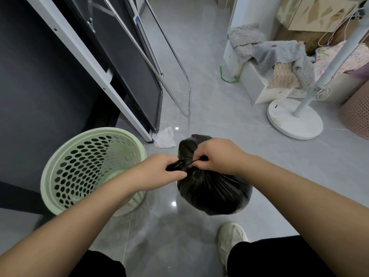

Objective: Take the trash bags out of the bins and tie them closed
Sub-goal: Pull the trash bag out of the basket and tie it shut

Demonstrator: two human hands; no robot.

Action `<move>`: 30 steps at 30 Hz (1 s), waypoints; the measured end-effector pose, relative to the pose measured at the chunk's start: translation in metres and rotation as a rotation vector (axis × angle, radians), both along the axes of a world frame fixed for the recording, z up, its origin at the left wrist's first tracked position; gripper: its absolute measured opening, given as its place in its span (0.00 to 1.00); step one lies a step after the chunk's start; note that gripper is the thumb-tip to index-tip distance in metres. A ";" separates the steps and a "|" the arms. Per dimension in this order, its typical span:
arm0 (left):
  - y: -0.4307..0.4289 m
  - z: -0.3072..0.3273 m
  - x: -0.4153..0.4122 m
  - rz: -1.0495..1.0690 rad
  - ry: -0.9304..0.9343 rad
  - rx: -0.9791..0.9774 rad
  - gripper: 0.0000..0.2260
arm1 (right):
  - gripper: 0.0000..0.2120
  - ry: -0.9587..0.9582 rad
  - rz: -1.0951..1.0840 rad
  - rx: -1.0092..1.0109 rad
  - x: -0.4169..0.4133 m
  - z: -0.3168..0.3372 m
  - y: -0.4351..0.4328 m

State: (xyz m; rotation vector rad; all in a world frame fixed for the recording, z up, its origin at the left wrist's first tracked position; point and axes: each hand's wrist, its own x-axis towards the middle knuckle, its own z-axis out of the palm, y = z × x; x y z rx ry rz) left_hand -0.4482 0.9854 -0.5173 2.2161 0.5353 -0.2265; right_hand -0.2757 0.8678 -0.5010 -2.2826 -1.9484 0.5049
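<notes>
A full black trash bag (213,192) sits on the grey floor in front of me, its neck gathered into pleats at the top. My left hand (157,168) pinches one twisted end of the bag's neck. My right hand (215,154) grips the other end, pulled taut just to the right. A pale green perforated bin (89,168) stands to the left of the bag with no bag inside it; its bottom shows through the holes.
A crumpled white paper (164,136) lies on the floor beyond the bag. A dark panel and metal rack (139,76) lean at left. A white fan base (294,118), a box with blankets (279,62) and a pink basket (357,114) stand at right. My shoe (229,238) is below the bag.
</notes>
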 end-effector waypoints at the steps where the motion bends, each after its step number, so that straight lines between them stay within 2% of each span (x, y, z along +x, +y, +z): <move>1: 0.002 0.000 -0.001 0.016 0.007 -0.120 0.11 | 0.07 -0.054 -0.002 0.020 0.002 0.000 -0.001; 3: 0.004 0.000 -0.005 0.079 -0.016 -0.228 0.09 | 0.08 -0.131 -0.022 0.055 0.005 0.000 -0.002; 6: -0.003 -0.001 -0.005 0.135 -0.088 -0.238 0.10 | 0.09 -0.166 -0.085 0.122 0.005 0.000 0.000; 11: -0.030 -0.009 0.010 0.199 -0.139 -0.248 0.11 | 0.09 -0.076 -0.324 0.171 0.000 0.000 0.009; 17: -0.052 -0.019 0.024 0.247 -0.131 -0.076 0.13 | 0.10 0.460 -0.659 0.168 -0.003 0.002 0.016; 21: -0.060 -0.029 0.028 0.266 -0.077 -0.007 0.17 | 0.05 1.011 -0.983 0.106 -0.008 0.003 0.022; 23: -0.063 -0.031 0.029 0.238 -0.027 0.010 0.15 | 0.05 1.179 -1.091 0.049 -0.007 0.006 0.023; 26: -0.061 -0.033 0.029 0.184 0.019 0.053 0.14 | 0.07 1.147 -1.033 -0.008 -0.003 0.008 0.020; 30: -0.042 -0.024 0.024 0.213 -0.006 0.022 0.10 | 0.07 0.798 -0.767 0.026 0.005 0.010 0.014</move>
